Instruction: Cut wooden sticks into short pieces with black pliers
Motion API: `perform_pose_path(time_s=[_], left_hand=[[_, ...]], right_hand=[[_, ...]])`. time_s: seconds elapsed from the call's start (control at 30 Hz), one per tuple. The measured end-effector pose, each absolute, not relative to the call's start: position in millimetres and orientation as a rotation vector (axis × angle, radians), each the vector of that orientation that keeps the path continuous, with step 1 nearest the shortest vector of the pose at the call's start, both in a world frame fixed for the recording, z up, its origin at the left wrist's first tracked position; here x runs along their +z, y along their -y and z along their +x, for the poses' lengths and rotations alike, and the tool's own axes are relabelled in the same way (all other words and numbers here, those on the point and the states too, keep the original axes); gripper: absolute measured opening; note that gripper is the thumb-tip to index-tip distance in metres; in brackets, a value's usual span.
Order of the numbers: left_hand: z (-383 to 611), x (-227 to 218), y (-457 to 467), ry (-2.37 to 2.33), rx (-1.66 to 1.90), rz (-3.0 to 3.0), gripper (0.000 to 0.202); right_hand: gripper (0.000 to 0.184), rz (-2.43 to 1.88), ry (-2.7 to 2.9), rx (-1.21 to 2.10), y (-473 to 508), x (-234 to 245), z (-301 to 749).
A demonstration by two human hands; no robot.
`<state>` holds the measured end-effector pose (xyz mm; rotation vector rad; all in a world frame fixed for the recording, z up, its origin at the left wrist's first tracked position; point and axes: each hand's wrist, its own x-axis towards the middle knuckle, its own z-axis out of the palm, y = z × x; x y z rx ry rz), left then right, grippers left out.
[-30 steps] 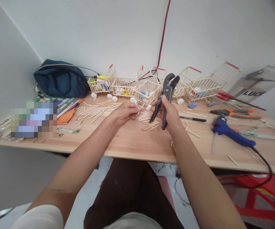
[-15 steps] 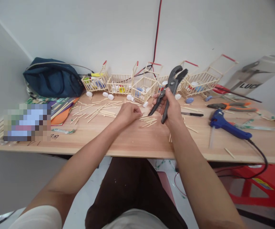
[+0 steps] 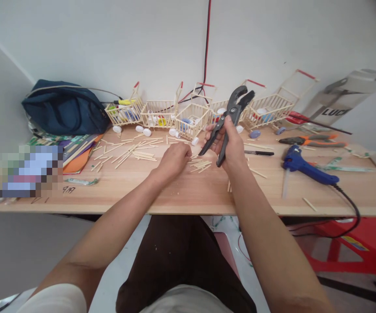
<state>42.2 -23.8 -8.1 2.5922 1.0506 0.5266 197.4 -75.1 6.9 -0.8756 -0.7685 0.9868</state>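
My right hand [image 3: 229, 147] grips black pliers-like cutters [image 3: 230, 117] upright above the wooden table [image 3: 188, 191], jaws up and parted. My left hand [image 3: 174, 157] rests knuckles up on the table beside a small pile of short wooden sticks [image 3: 201, 165], fingers curled in on something I cannot make out. More loose sticks [image 3: 132, 151] lie scattered to the left. A row of small stick-built carts [image 3: 188, 115] with bottle caps inside stands along the wall behind both hands.
A dark blue bag [image 3: 64, 108] and coloured books [image 3: 77, 152] sit at the left. A blue glue gun [image 3: 305, 167] with its cable, orange-handled pliers [image 3: 311, 141] and a black pen [image 3: 259, 153] lie at the right. A red stool [image 3: 354, 248] stands under the table.
My left hand turned over and closed near the stick pile. My right hand kept the cutters, tilting their jaws slightly rightward. The view shifted a little.
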Motion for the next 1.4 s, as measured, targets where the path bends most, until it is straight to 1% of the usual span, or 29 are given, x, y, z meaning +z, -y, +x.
perform_pose_path(time_s=[0.23, 0.43, 0.57, 0.67, 0.8, 0.87, 0.93, 1.1, 1.23, 1.3, 1.4], left_hand=[[40.1, -12.7, 20.9, -1.064, 0.470, 2.538, 0.009], [39.5, -11.5, 22.7, -1.027, 0.459, 2.538, 0.009], [39.1, -8.1, 24.3, -0.995, 0.602, 2.462, 0.007], [36.3, -4.2, 22.8, -0.892, 0.725, 2.146, 0.002], [30.2, 0.0, 20.8, -0.696, 0.623, 1.565, 0.022], [28.2, 1.6, 21.3, -0.625, 0.563, 1.411, 0.030], [26.7, 3.0, 21.3, -0.606, 0.574, 1.344, 0.033], [17.9, 1.6, 8.3, -0.699, 0.798, 1.463, 0.027], [9.4, -9.6, -12.0, -0.891, 0.961, 1.787, 0.010], [8.6, -16.9, -18.9, -0.982, 0.968, 1.918, 0.003], [11.1, -24.7, -21.7, -1.060, 0.938, 1.987, 0.005]], right_hand=[[0.048, -0.876, 0.763, 0.993, 76.5, 8.5, 196.8], [0.053, -0.880, 0.765, 0.981, 75.6, 7.9, 196.9], [0.055, -0.862, 0.767, 0.956, 75.1, 7.8, 196.9], [0.057, -0.867, 0.758, 0.951, 74.8, 8.3, 197.5], [0.056, -0.903, 0.758, 0.948, 74.8, 8.1, 198.0], [0.056, -0.924, 0.775, 0.942, 74.9, 7.4, 197.8], [0.055, -0.937, 0.796, 0.932, 74.8, 6.4, 197.4], [0.060, -0.963, 0.848, 0.933, 73.9, 3.5, 197.9], [0.060, -0.963, 0.857, 0.945, 73.7, 2.6, 197.8], [0.059, -0.946, 0.850, 0.951, 74.1, 2.9, 197.0], [0.058, -0.932, 0.840, 0.968, 75.0, 4.2, 195.8]])
